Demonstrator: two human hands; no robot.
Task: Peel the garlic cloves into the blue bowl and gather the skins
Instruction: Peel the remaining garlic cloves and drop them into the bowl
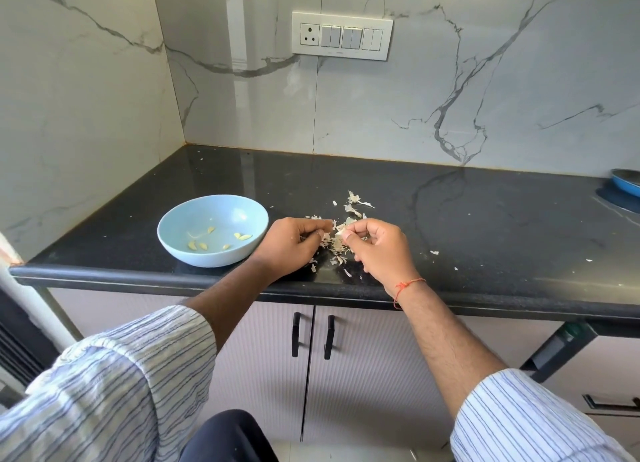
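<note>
Pale-blue round bowl (pixel 212 230) already holds several peeled yellowish garlic cloves (pixel 242 236), while another clove (pixel 341 232) is pinched by the right hand (pixel 379 245) and papery skins (pixel 337 247), still ungathered, are fingered by the curled left hand (pixel 294 243).

Beside the blue bowl (pixel 212 230) holding peeled cloves (pixel 242 236), the left hand (pixel 294 243) and right hand (pixel 379 245) pinch at garlic skins (pixel 337 245) on the black counter (pixel 485 226).

Bright daylight, glare on backsplash (pixel 242 81), wide-angle edge warp
</note>
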